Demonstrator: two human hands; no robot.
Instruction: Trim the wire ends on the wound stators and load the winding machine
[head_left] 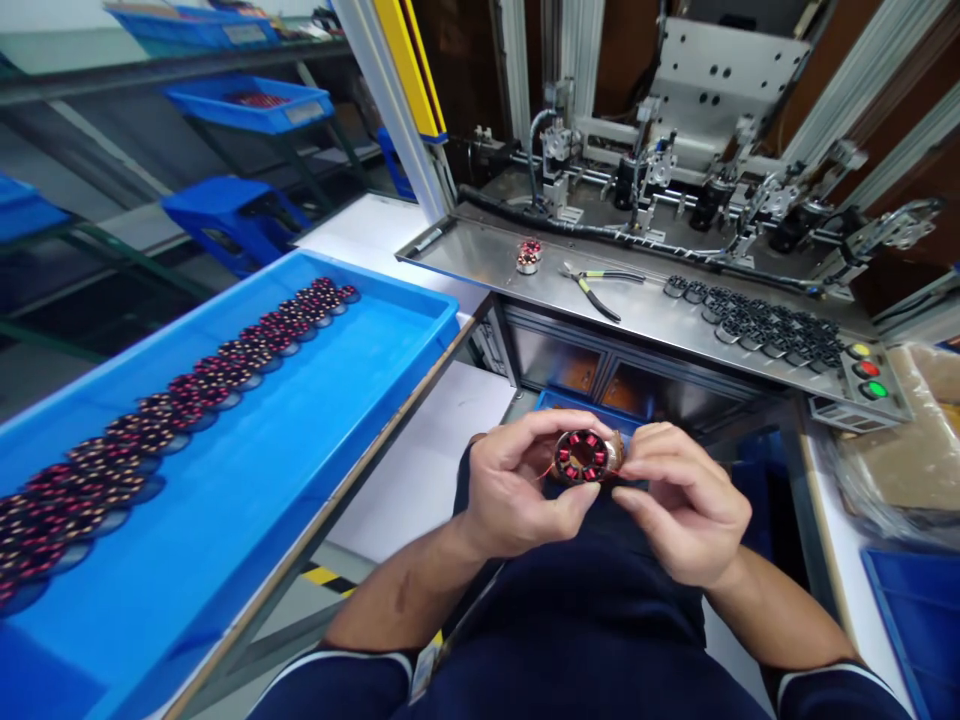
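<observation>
My left hand (517, 490) is closed around a small ring-shaped motor stator (600, 457) with red windings and dark teeth, holding it in front of my body with its open face toward me. A thin loose wire sticks out at its left side. Close against the stator's right side, my right hand (686, 500) has its fingers pinched together. A fine reddish wire (621, 474) runs from the stator to these fingertips, which partly hide it.
On the left, a blue tray (405, 300) carries rows of wound stators (247, 350). The machine's metal ledge (480, 250) bears two stators (529, 257), cutting pliers (600, 285), several black parts (772, 325) and coloured push buttons (868, 369). Fixtures (637, 180) stand behind.
</observation>
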